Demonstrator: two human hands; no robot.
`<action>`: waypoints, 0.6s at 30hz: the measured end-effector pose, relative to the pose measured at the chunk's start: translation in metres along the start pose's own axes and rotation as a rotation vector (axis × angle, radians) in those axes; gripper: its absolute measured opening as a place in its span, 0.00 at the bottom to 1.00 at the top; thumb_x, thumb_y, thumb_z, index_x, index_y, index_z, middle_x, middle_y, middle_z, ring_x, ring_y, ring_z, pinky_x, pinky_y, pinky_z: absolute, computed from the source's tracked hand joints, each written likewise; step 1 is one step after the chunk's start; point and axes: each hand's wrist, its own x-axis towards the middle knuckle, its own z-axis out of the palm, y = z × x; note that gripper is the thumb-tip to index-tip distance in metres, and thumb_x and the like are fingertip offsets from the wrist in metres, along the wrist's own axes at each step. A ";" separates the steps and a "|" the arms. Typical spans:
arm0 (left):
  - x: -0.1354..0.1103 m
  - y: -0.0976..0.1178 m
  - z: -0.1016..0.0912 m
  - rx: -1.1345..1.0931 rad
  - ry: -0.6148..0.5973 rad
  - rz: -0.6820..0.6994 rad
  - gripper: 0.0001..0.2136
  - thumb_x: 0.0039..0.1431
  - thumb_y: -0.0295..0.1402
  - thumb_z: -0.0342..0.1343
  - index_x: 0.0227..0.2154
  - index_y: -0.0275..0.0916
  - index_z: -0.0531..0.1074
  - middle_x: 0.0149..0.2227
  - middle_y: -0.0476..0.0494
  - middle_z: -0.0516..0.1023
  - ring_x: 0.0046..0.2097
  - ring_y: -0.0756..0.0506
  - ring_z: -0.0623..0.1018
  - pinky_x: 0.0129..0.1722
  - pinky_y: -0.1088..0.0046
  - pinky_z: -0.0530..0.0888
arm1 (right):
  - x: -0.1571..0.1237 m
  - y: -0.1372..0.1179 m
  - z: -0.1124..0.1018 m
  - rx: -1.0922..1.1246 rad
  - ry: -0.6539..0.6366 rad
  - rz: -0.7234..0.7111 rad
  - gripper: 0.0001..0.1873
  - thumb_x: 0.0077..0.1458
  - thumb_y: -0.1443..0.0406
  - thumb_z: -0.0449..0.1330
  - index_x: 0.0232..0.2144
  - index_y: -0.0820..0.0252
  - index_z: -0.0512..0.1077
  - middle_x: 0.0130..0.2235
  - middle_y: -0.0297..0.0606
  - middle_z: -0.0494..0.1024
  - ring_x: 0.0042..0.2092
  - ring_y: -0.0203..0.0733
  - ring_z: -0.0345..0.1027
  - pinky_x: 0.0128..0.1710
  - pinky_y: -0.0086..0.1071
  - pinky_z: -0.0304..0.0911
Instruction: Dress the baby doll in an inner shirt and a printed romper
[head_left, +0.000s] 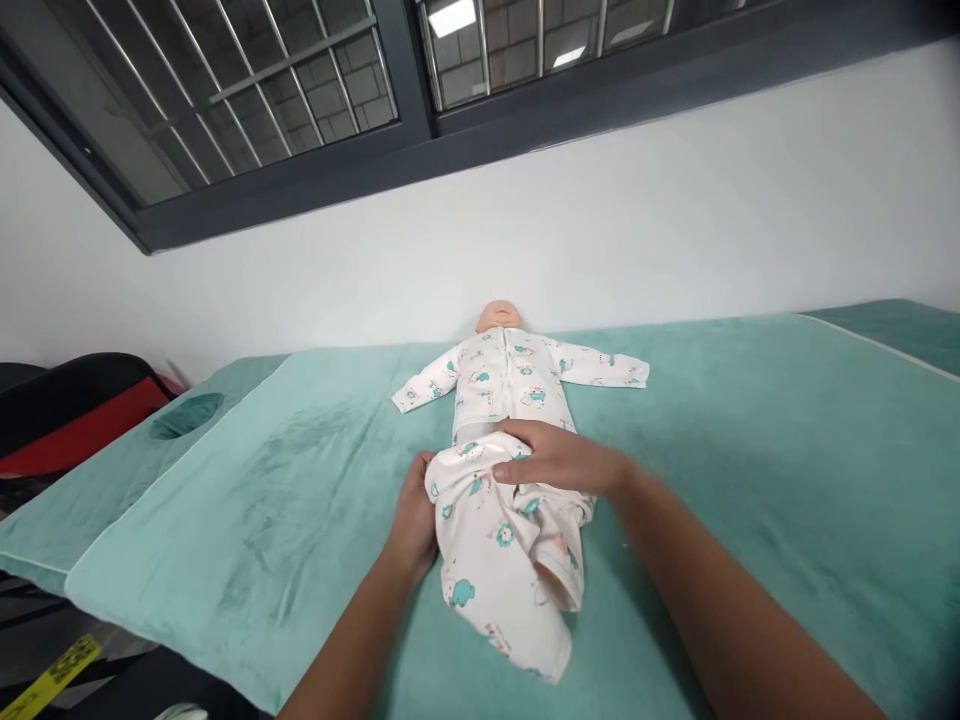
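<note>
A baby doll (pixel 499 316) lies on its back in a white long-sleeved baby top (pixel 517 375) printed with teal animals, its arms stretched out sideways. Matching baby trousers (pixel 504 535) cover its lower body, one leg reaching toward me and the other bunched up at the right. My left hand (pixel 415 512) is closed on the left side of the trousers, with its fingertips hidden behind the cloth. From the right, my right hand (pixel 559 457) grips the waist of the trousers between thumb and fingers, just below the top's hem.
A teal padded bed (pixel 750 480) with a round hole (pixel 187 415) near its left end stands against a white wall (pixel 675 220). Above is a barred window (pixel 300 100). A black and red chair (pixel 82 420) is at the left.
</note>
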 end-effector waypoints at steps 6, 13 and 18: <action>0.038 -0.003 0.016 0.047 0.021 0.143 0.12 0.40 0.25 0.58 0.30 0.41 0.63 0.25 0.57 0.66 0.27 0.52 0.65 0.27 0.77 0.64 | 0.005 0.005 0.002 -0.134 0.082 0.043 0.09 0.49 0.61 0.61 0.33 0.56 0.68 0.35 0.31 0.71 0.35 0.38 0.63 0.32 0.29 0.56; 0.044 -0.007 0.016 -0.182 -0.033 0.048 0.09 0.43 0.28 0.57 0.31 0.39 0.68 0.27 0.53 0.70 0.30 0.50 0.68 0.30 0.76 0.66 | 0.024 0.017 0.025 -0.732 0.555 0.104 0.06 0.45 0.71 0.53 0.27 0.56 0.61 0.29 0.31 0.70 0.31 0.38 0.59 0.30 0.31 0.46; 0.035 -0.009 0.004 -0.321 -0.146 0.042 0.09 0.54 0.35 0.55 0.37 0.39 0.72 0.38 0.46 0.75 0.39 0.46 0.74 0.37 0.72 0.69 | 0.029 0.021 0.023 -0.851 0.573 -0.012 0.07 0.44 0.72 0.54 0.28 0.57 0.62 0.33 0.35 0.70 0.38 0.41 0.61 0.38 0.33 0.50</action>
